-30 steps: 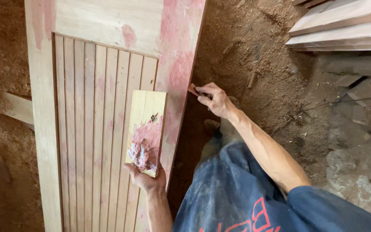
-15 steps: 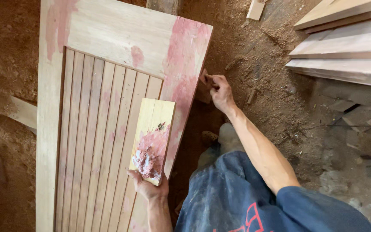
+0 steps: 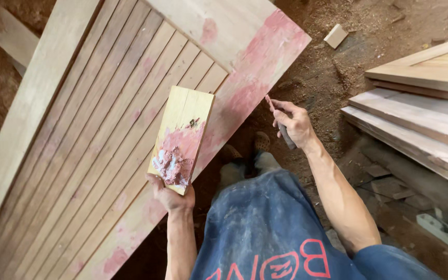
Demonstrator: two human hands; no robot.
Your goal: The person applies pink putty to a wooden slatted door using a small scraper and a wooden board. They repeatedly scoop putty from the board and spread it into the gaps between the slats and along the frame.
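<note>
Fingers: our left hand (image 3: 171,194) grips the bottom edge of a small wooden board (image 3: 183,136) loaded with pink filler (image 3: 171,163), held over the slatted door panel (image 3: 105,129); our right hand (image 3: 292,124) pinches a putty knife (image 3: 278,120) just off the panel's pink-smeared edge. Risk, as we judge: tilting the board could drop filler onto clean slats. Surroundings: dirt floor (image 3: 333,78) with sawdust, stacked planks (image 3: 421,103) at right.

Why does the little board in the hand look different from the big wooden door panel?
The small board is short, flat-faced and held up in the left hand; the door panel is long, grooved into slats and lies beneath it. The small board carries a thick lump of pink putty; the door panel has only thin smears. Both are pale wood.
</note>
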